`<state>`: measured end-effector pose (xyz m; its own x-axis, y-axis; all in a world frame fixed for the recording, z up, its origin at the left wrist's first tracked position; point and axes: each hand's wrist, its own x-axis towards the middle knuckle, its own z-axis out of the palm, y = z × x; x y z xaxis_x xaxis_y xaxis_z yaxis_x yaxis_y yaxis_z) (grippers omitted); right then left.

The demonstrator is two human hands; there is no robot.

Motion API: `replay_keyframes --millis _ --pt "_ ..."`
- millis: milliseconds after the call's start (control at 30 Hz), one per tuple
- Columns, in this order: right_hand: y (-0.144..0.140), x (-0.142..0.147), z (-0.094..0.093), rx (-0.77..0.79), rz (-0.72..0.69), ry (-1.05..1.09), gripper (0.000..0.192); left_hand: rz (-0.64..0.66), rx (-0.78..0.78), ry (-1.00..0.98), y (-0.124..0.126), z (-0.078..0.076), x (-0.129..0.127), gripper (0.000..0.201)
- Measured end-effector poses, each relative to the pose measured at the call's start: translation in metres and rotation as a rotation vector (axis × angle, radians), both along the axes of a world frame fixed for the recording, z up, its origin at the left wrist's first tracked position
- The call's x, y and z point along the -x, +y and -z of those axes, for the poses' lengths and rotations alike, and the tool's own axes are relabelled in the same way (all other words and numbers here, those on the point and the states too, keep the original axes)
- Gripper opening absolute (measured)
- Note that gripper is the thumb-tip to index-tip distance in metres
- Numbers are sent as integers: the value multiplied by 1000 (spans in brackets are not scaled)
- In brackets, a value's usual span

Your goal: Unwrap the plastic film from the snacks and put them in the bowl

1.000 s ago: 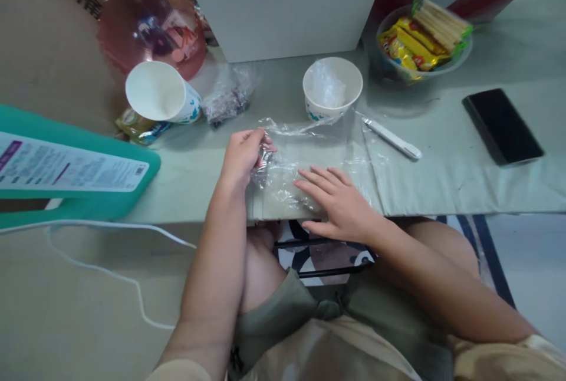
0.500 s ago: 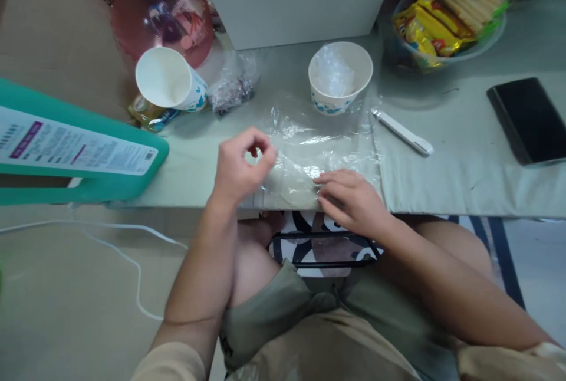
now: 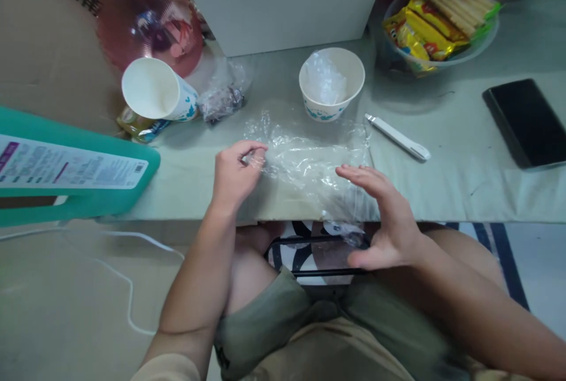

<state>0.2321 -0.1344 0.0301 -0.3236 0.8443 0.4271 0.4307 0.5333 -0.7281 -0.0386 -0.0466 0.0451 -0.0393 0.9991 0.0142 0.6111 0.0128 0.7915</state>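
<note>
A: Where is the plastic wrap (image 3: 309,163) now?

B: Spread on the bench (image 3: 464,180), just in front of the upright paper bowl (image 3: 331,83), with its near edge hanging over the bench edge above the person's lap. It looks more crumpled and lifted than half a second ago, when it lay flatter under both hands.

A: And the left hand (image 3: 234,174)?

B: Its grip is narrow: thumb and forefinger pinch the left edge of the wrap, on the far side of it from the white pen (image 3: 398,138). A moment ago those fingers were curled just above the film; now they have hold of it.

A: The right hand (image 3: 384,216)?

B: It has come off the film. It was pressing the near edge down; now it hovers over the wrap's right corner, fingers spread wide and holding nothing, close to the film but apart from it as far as I can tell.

A: So what does that change?

B: My reading is that the sheet is no longer pinned, so one pinch alone controls it, and thin film like this may cling or bunch.

A: Anything else around the bowl?

B: A second paper bowl (image 3: 152,89) tipped on its side to its left, a small crumpled bag (image 3: 221,98) between the two, a bowl of snack packets (image 3: 437,21) to its right, and a dark phone (image 3: 526,121) further right. The upright bowl seems lined with film.
</note>
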Motion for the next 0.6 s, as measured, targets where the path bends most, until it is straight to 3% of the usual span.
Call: replay_keyframes --millis 100,200,300,433,500,600 --pt "-6 6 5 -40 -26 -159 89 -102 47 -84 8 3 4 14" --pt "-6 14 12 -147 73 -256 43 -59 40 -62 10 7 7 15" --pt "0 16 14 -115 136 -101 13 86 8 -9 9 6 12 26" --pt "15 8 13 218 413 293 7 379 25 61 6 5 23 68" --pt "24 4 14 292 522 424 16 406 25 49 9 8 27 60" --pt "33 1 15 354 556 474 25 322 -23 -74 18 16 27 24"
